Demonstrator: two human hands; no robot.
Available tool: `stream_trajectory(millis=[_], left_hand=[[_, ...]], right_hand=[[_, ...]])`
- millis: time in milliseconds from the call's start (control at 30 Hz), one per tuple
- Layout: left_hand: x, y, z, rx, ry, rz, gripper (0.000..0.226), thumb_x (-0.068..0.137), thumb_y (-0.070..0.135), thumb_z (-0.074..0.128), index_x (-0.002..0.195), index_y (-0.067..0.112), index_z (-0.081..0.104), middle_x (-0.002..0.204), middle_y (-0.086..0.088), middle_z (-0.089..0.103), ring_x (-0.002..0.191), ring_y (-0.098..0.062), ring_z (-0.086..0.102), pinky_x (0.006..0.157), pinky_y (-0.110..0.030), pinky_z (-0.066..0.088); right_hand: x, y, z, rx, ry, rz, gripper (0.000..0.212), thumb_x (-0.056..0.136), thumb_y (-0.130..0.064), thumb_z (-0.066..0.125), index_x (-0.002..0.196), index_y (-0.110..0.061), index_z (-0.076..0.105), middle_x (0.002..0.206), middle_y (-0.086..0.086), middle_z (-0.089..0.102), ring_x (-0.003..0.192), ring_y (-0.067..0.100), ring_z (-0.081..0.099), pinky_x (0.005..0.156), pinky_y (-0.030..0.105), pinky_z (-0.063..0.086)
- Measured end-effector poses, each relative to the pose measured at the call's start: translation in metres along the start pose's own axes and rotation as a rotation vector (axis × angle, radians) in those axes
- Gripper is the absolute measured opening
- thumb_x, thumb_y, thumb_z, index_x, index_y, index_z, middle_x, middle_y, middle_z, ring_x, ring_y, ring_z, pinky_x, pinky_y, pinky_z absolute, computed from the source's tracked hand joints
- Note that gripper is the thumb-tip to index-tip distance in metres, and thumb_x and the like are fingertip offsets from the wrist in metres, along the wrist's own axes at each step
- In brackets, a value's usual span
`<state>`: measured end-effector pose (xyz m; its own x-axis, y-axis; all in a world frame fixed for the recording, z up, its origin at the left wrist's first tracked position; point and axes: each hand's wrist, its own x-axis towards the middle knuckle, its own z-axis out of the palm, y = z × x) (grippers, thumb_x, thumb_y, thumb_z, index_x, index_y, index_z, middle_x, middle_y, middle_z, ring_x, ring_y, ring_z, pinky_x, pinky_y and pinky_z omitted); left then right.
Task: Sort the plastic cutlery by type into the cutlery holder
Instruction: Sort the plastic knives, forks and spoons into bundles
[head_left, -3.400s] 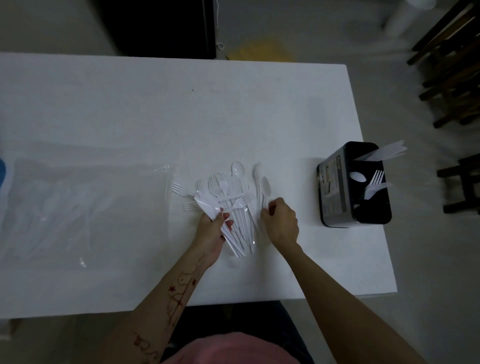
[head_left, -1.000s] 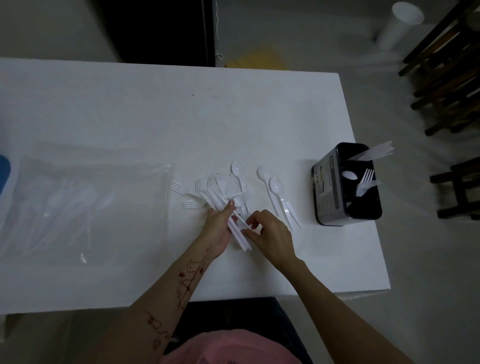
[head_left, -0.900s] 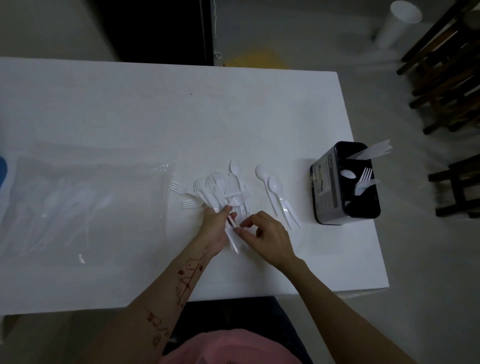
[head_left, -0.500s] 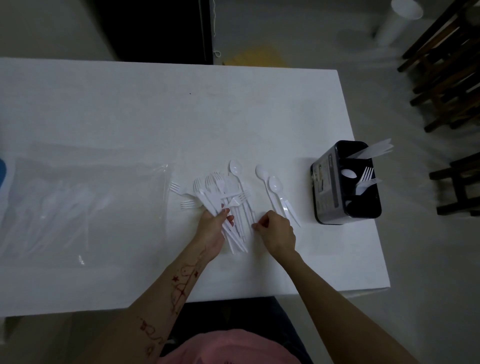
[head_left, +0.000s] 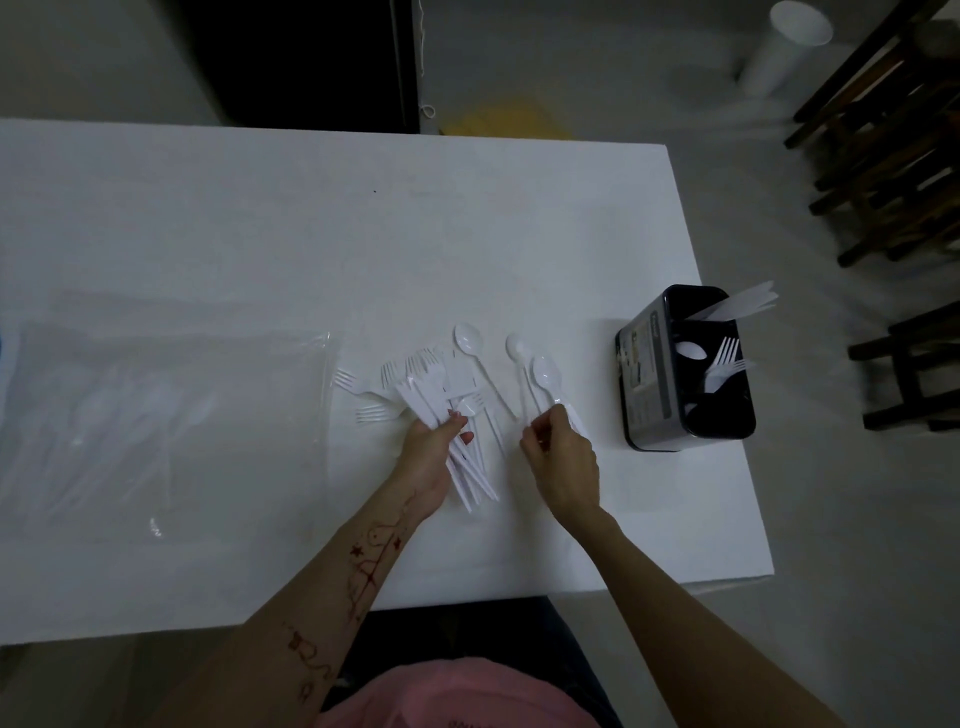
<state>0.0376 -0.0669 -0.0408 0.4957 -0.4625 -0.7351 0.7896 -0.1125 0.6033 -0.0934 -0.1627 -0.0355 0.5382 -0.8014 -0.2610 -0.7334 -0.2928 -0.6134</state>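
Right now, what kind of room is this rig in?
Likely a plain indoor dining or workroom, not a proper kitchen: a white table on a bare grey floor, dark wooden chairs stacked beside it, and a black cutlery holder at the table's right edge.

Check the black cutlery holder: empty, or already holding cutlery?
Partly filled. The black rectangular cutlery holder stands upright, with white plastic knives, a spoon and forks sticking out.

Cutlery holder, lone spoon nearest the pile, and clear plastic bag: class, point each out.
cutlery holder (head_left: 647, 374), head view, on its grey labelled side wall.
lone spoon (head_left: 469, 338), head view, on its bowl.
clear plastic bag (head_left: 156, 415), head view, on its middle.
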Motion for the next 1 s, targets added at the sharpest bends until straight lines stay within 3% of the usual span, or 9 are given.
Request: stream_trajectory(millis=[100, 200, 400, 533, 667, 767, 867, 933, 1000], left_hand=[[0.001, 0.001, 0.001, -0.048, -0.085, 0.005, 0.031, 0.091, 0.012, 0.061, 0.122, 0.009, 0.059, 0.119, -0.01, 0.065, 0.108, -0.024, 0.061, 0.083, -0.029, 0.05], [0.002, 0.001, 0.003, -0.053, -0.075, 0.001, 0.033, 0.092, 0.009, 0.059, 0.124, 0.003, 0.057, 0.117, -0.017, 0.064, 0.11, -0.033, 0.061, 0.084, -0.039, 0.054], [0.001, 0.004, -0.003, -0.011, 0.068, -0.001, 0.033, 0.096, 0.005, 0.051, 0.129, 0.009, 0.052, 0.105, -0.007, 0.062, 0.086, -0.016, 0.058, 0.078, -0.032, 0.049], [0.0, 0.0, -0.009, 0.003, 0.07, -0.019, 0.029, 0.097, 0.009, 0.05, 0.126, 0.012, 0.052, 0.092, 0.0, 0.06, 0.082, -0.013, 0.057, 0.073, -0.028, 0.047], [-0.002, -0.003, -0.009, -0.008, 0.059, -0.016, 0.029, 0.096, 0.008, 0.051, 0.125, 0.01, 0.053, 0.09, -0.001, 0.06, 0.08, -0.014, 0.056, 0.074, -0.029, 0.046], [-0.005, -0.001, -0.004, -0.028, 0.023, 0.001, 0.029, 0.093, 0.009, 0.057, 0.122, 0.01, 0.056, 0.095, -0.002, 0.062, 0.085, -0.017, 0.058, 0.077, -0.029, 0.048], [-0.005, 0.001, 0.002, -0.054, -0.048, 0.015, 0.034, 0.087, 0.016, 0.067, 0.118, 0.006, 0.061, 0.112, -0.011, 0.067, 0.103, -0.028, 0.063, 0.089, -0.04, 0.052], [-0.004, 0.003, 0.003, -0.051, -0.068, 0.034, 0.035, 0.087, 0.016, 0.066, 0.118, 0.0, 0.06, 0.108, -0.018, 0.066, 0.099, -0.034, 0.064, 0.088, -0.045, 0.053], [-0.003, 0.006, 0.002, -0.041, -0.069, 0.075, 0.033, 0.09, 0.009, 0.061, 0.121, 0.0, 0.057, 0.102, -0.017, 0.065, 0.091, -0.03, 0.065, 0.08, -0.039, 0.056]], right_hand=[[-0.003, -0.005, 0.002, 0.037, -0.11, -0.274, 0.012, 0.098, -0.025, 0.056, 0.091, -0.017, 0.052, 0.081, -0.004, 0.063, 0.07, 0.011, 0.06, 0.061, 0.026, 0.05], [-0.005, -0.009, 0.006, -0.007, -0.217, -0.402, 0.012, 0.097, -0.027, 0.059, 0.088, -0.018, 0.057, 0.083, -0.006, 0.065, 0.071, 0.009, 0.059, 0.063, 0.025, 0.051], [-0.001, 0.003, 0.014, -0.193, -0.101, -0.056, 0.026, 0.092, -0.042, 0.063, 0.09, -0.017, 0.054, 0.086, -0.004, 0.058, 0.072, 0.013, 0.056, 0.062, 0.027, 0.044], [0.0, 0.006, 0.015, -0.274, -0.17, -0.028, 0.016, 0.095, -0.029, 0.057, 0.093, -0.013, 0.055, 0.093, 0.002, 0.06, 0.076, 0.016, 0.055, 0.063, 0.029, 0.042], [-0.001, 0.011, 0.01, -0.109, -0.084, 0.037, 0.014, 0.097, -0.027, 0.055, 0.092, -0.014, 0.053, 0.083, 0.002, 0.063, 0.073, 0.021, 0.061, 0.066, 0.037, 0.053], [-0.005, 0.011, 0.008, -0.011, -0.039, -0.161, 0.014, 0.098, -0.026, 0.056, 0.091, -0.016, 0.05, 0.075, -0.001, 0.062, 0.064, 0.016, 0.06, 0.059, 0.039, 0.054], [-0.007, 0.003, 0.01, 0.022, -0.143, -0.385, 0.011, 0.097, -0.026, 0.056, 0.091, -0.018, 0.052, 0.08, -0.004, 0.063, 0.068, 0.013, 0.059, 0.062, 0.037, 0.054], [-0.005, -0.002, 0.012, 0.019, -0.197, -0.462, 0.009, 0.097, -0.026, 0.057, 0.094, -0.018, 0.056, 0.087, -0.003, 0.067, 0.074, 0.013, 0.062, 0.067, 0.036, 0.055], [-0.001, -0.009, 0.011, 0.038, -0.215, -0.45, 0.014, 0.097, -0.031, 0.057, 0.093, -0.017, 0.058, 0.087, -0.005, 0.068, 0.076, 0.011, 0.062, 0.069, 0.034, 0.056]])
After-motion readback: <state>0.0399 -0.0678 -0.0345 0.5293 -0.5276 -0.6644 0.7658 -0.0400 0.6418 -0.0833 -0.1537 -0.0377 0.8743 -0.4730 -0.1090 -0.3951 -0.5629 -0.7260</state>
